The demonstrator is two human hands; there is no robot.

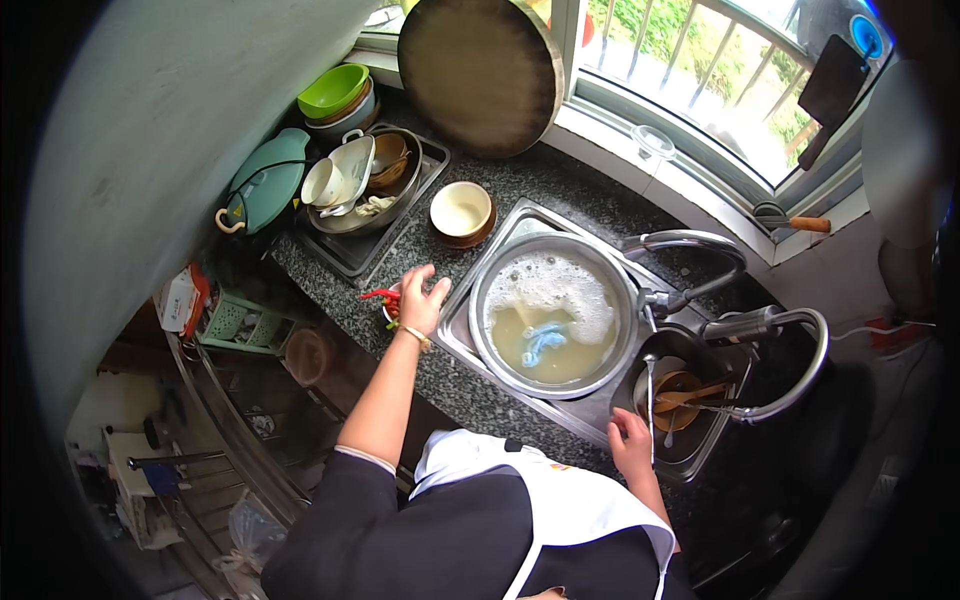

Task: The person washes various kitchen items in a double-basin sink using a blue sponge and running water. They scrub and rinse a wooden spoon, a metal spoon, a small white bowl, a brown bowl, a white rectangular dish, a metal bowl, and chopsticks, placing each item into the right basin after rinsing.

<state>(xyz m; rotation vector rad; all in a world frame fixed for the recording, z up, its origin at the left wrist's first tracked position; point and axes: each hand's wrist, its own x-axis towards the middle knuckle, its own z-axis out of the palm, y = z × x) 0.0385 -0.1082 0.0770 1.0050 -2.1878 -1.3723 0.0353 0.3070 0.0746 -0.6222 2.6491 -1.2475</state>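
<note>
My left hand is above the granite counter, fingers apart, beside a small bowl of red chili peppers that it partly covers. My right hand is at the front edge of the steel sink, fingers curled, with nothing visible in it. Between the hands, a large round metal basin stands in the sink, holding cloudy, foamy water and a light-blue cloth. In the right sink compartment lie a dark pan, a brown bowl and a wooden spoon. A cream bowl rests on brown dishware left of the basin.
At the back left, a metal bowl of dishes sits on a tray. A round chopping board leans by the window. A curved faucet and a second spout reach over the sink's right side. A teal appliance stands far left.
</note>
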